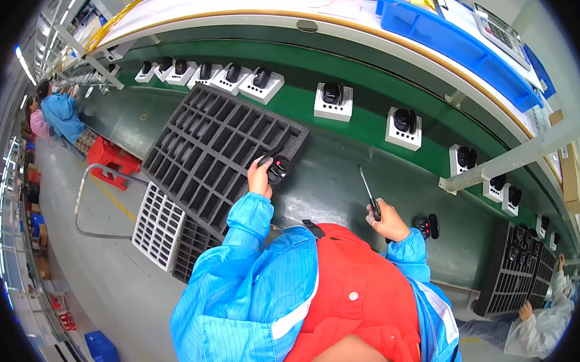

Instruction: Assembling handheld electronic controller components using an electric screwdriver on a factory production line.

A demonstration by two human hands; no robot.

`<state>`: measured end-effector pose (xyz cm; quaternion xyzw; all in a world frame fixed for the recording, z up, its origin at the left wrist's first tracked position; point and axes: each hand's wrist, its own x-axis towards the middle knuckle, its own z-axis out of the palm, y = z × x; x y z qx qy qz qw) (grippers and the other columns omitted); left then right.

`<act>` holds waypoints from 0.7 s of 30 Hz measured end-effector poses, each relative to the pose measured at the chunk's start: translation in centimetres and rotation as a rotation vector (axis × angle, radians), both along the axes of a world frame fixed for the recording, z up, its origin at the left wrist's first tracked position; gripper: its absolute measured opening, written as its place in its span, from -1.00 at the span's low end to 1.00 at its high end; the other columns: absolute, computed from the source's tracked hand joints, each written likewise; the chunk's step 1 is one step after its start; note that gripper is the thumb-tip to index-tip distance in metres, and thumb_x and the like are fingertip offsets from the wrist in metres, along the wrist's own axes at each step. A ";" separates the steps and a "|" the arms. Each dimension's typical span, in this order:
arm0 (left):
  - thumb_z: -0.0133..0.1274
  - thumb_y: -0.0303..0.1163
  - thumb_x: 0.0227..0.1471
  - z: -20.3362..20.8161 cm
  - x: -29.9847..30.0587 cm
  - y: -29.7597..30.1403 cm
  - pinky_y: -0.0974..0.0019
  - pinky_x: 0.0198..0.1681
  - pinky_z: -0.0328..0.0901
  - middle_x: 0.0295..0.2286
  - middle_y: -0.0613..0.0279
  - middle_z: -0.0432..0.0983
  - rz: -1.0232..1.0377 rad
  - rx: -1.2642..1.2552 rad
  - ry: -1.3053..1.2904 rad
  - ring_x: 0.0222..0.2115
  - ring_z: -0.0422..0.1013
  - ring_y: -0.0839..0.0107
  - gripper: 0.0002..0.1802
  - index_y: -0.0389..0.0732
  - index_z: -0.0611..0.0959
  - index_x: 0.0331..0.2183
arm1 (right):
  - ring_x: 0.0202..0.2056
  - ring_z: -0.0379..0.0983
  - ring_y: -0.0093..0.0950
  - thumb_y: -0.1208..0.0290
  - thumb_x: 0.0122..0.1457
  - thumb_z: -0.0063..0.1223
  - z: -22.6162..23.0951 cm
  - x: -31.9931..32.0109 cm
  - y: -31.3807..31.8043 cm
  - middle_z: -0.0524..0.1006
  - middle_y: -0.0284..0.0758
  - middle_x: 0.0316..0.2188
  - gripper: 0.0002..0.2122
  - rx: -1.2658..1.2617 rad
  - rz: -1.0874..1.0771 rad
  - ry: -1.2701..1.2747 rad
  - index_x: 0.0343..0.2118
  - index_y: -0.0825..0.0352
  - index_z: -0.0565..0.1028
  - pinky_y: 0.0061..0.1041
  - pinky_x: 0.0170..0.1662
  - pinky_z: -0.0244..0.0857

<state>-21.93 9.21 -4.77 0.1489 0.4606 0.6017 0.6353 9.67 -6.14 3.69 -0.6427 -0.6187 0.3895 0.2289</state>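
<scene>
My left hand (259, 177) grips an opened black earbud case (278, 170) with its fingers and thumb, close to the near right edge of a grey foam tray (203, 146). A small reddish spot shows inside the case. My right hand (389, 221) is closed around the dark handle of a screwdriver (369, 193), whose thin metal shaft points up and away over the green bench. Just right of that wrist lies another opened black earbud case (427, 226), also with a red spot.
White block stands (333, 106) bearing dark cases line the bench's far side. Beyond is a white shelf (261, 5) with a blue bin (453, 38). A white post (518, 159) slants across at right. Co-workers (64, 117) sit far left and near a filled foam tray (514, 267) at right.
</scene>
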 end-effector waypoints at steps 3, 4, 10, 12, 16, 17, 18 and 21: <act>0.06 -0.62 -0.13 -0.8 -0.7 3.0 0.43 -0.25 0.29 -0.38 0.17 0.48 0.047 0.051 0.134 -0.35 0.41 0.41 -0.71 -0.33 0.51 -0.25 | -0.51 0.40 -0.31 0.49 -0.09 0.05 -0.6 0.0 -0.4 0.43 -0.21 -0.59 -0.78 -0.005 0.011 -0.010 -0.35 0.43 0.36 -0.39 -0.40 0.27; 0.07 -0.62 -0.14 -1.1 -0.8 4.0 0.43 -0.24 0.28 -0.38 0.18 0.47 0.074 0.069 0.170 -0.35 0.40 0.42 -0.71 -0.33 0.51 -0.25 | -0.52 0.40 -0.41 0.50 -0.09 0.05 -0.8 0.0 -0.4 0.43 -0.27 -0.59 -0.78 -0.014 0.025 -0.022 -0.35 0.42 0.35 -0.44 -0.41 0.27; 0.10 -0.65 -0.21 -4.1 -1.4 8.3 0.46 -0.31 0.28 -0.42 0.18 0.49 0.059 0.066 0.338 -0.41 0.40 0.46 -0.69 -0.37 0.54 -0.28 | -0.50 0.41 -0.24 0.46 -0.10 0.10 0.0 -0.4 -0.2 0.42 -0.17 -0.59 -0.75 -0.035 0.032 -0.026 -0.36 0.44 0.35 -0.35 -0.41 0.26; 0.09 -0.67 -0.24 -4.8 -1.9 9.1 0.44 -0.28 0.29 -0.38 0.12 0.49 0.020 0.056 0.450 -0.38 0.41 0.43 -0.61 -0.40 0.52 -0.22 | -0.51 0.41 -0.25 0.46 -0.11 0.10 0.1 -0.4 -0.4 0.42 -0.18 -0.59 -0.75 -0.025 0.018 -0.029 -0.36 0.44 0.35 -0.35 -0.41 0.26; 0.04 -0.71 -0.28 -3.5 -3.8 9.4 0.36 -0.18 0.29 -0.16 -0.06 0.40 -0.073 0.097 0.603 -0.23 0.39 0.30 -0.39 -0.39 0.38 -0.06 | -0.54 0.40 -0.31 0.47 -0.12 0.12 0.5 -0.5 -0.8 0.42 -0.23 -0.61 -0.74 -0.021 -0.023 -0.019 -0.37 0.44 0.36 -0.38 -0.43 0.27; 0.03 -0.71 -0.29 -2.9 -4.8 9.3 0.36 -0.17 0.28 -0.13 -0.06 0.38 -0.111 0.073 0.584 -0.22 0.38 0.28 -0.35 -0.38 0.34 -0.02 | -0.54 0.40 -0.32 0.47 -0.13 0.12 0.4 -0.5 -0.7 0.42 -0.24 -0.62 -0.74 -0.025 -0.035 -0.025 -0.36 0.44 0.36 -0.39 -0.43 0.27; 0.04 -0.70 -0.30 -0.5 -5.3 8.9 0.34 -0.15 0.27 -0.11 -0.07 0.35 -0.161 0.027 0.511 -0.20 0.37 0.25 -0.28 -0.35 0.28 0.02 | -0.55 0.40 -0.34 0.48 -0.13 0.12 0.5 -0.5 -0.9 0.41 -0.25 -0.63 -0.74 -0.050 -0.074 -0.037 -0.36 0.45 0.37 -0.41 -0.42 0.27; 0.15 -0.59 -0.30 1.2 -11.3 8.5 0.28 -0.17 0.29 -0.15 -0.03 0.40 -0.072 -0.047 0.512 -0.23 0.39 0.24 -0.30 -0.30 0.34 -0.01 | -0.54 0.42 -0.36 0.48 -0.14 0.12 1.0 -0.9 -1.0 0.43 -0.25 -0.62 -0.74 -0.056 -0.087 -0.057 -0.36 0.43 0.37 -0.43 -0.41 0.28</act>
